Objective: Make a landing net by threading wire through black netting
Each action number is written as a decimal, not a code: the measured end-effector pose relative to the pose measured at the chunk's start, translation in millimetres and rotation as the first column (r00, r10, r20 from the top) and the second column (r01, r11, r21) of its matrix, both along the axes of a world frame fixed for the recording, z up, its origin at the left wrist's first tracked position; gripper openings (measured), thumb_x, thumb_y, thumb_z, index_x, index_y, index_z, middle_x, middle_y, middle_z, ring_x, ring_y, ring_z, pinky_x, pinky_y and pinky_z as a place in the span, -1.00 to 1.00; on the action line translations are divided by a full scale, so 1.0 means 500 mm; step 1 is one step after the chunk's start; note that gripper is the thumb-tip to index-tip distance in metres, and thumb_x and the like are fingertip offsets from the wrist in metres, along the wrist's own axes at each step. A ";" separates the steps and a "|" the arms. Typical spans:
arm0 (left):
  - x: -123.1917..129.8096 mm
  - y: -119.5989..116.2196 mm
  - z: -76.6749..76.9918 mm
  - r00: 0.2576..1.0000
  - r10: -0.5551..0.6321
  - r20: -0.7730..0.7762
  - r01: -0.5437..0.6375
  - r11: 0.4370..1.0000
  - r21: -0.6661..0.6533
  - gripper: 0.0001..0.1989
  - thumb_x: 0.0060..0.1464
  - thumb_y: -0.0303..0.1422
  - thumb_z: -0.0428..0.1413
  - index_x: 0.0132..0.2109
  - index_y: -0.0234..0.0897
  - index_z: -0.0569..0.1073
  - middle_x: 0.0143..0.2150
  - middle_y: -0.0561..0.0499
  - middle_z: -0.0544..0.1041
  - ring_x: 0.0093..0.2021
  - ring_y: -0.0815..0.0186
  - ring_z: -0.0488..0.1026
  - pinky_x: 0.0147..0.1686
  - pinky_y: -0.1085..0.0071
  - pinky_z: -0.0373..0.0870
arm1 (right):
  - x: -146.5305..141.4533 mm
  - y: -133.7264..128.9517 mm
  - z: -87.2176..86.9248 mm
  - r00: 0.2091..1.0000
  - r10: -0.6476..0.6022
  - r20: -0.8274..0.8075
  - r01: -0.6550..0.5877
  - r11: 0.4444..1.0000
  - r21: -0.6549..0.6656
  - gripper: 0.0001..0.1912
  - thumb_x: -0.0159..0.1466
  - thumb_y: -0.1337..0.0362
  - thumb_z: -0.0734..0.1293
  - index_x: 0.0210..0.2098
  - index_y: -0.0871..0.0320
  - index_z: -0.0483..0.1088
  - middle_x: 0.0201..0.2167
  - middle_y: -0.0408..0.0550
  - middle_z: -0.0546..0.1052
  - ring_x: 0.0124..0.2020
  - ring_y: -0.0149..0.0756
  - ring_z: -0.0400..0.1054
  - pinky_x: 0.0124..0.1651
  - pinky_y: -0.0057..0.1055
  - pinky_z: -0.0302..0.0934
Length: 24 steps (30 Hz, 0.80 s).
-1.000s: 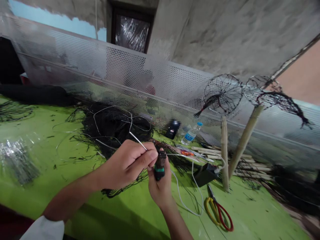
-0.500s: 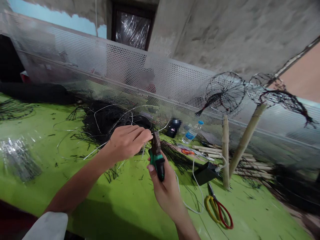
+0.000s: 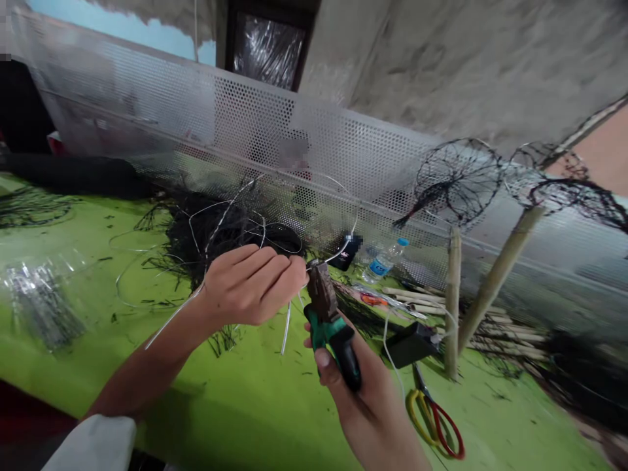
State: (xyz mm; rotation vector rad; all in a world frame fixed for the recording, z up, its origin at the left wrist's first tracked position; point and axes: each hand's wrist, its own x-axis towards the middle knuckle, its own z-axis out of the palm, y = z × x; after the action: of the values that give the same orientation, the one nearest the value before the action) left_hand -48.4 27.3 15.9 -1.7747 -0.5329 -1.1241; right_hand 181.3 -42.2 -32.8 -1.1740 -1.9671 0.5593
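Note:
My right hand (image 3: 360,386) is wrapped round a pair of pliers (image 3: 326,307) with green and black handles and rusty brown jaws. The jaws point up and meet a silvery wire (image 3: 338,254) just right of my left hand. My left hand (image 3: 252,284) is closed in a fist on that wire, beside the jaws. The wire bends in a wide loop above the fist, and loose ends hang below it and along the forearm. Behind the fist lies a dark heap of black netting (image 3: 196,229) on the green table (image 3: 235,405).
Scissors (image 3: 434,418) with red and yellow handles lie at right near a black box (image 3: 412,343) with a white cord. Further back are a water bottle (image 3: 385,261), bamboo sticks and upright posts (image 3: 454,301) bearing net hoops (image 3: 458,180). A plastic bag (image 3: 42,307) lies left.
The pliers and my right hand have moved right and nearer, with the handles spread slightly wider. My left fist has shifted slightly right, and the wire loop stands higher.

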 end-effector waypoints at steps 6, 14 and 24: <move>-0.004 -0.004 0.004 0.999 0.039 -0.034 -0.042 0.995 -0.091 -0.86 0.35 -0.44 0.14 -0.24 -0.23 0.52 -0.49 0.07 0.50 -0.52 0.37 0.42 -0.55 0.37 0.24 | -0.003 -0.004 0.006 0.983 -0.135 0.121 0.119 0.984 0.130 -0.42 0.46 0.08 0.29 0.43 0.00 0.28 -0.01 0.06 0.67 -0.16 -0.11 0.63 -0.17 -0.28 0.54; -0.001 0.025 -0.003 0.998 0.053 -0.028 -0.058 0.970 -0.235 -0.79 0.40 -0.42 0.07 -0.26 -0.22 0.51 -0.52 0.10 0.44 -0.55 0.39 0.35 -0.57 0.37 0.14 | -0.008 0.004 0.033 0.952 -0.183 0.246 0.152 0.978 0.139 -0.43 0.48 0.12 0.24 0.43 0.12 0.28 -0.11 0.14 0.67 -0.34 -0.11 0.59 -0.44 -0.34 0.37; 0.005 0.103 -0.055 0.995 0.094 0.023 -0.083 0.953 -0.291 -0.74 0.43 -0.44 0.01 -0.26 -0.24 0.51 -0.52 0.08 0.48 -0.51 0.37 0.39 -0.48 0.33 0.06 | 0.007 0.090 0.055 0.971 0.002 0.239 0.018 0.996 -0.083 -0.62 0.50 0.12 0.22 0.18 0.15 0.43 -0.35 -0.04 0.58 -0.49 -0.33 0.34 -0.47 -0.44 0.20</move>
State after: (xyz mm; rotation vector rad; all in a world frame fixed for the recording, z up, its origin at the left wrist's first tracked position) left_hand -45.9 78.9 -11.3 -1.9606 -0.8266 -1.0584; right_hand 184.9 2.9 -5.4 -1.3545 -2.1573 0.5216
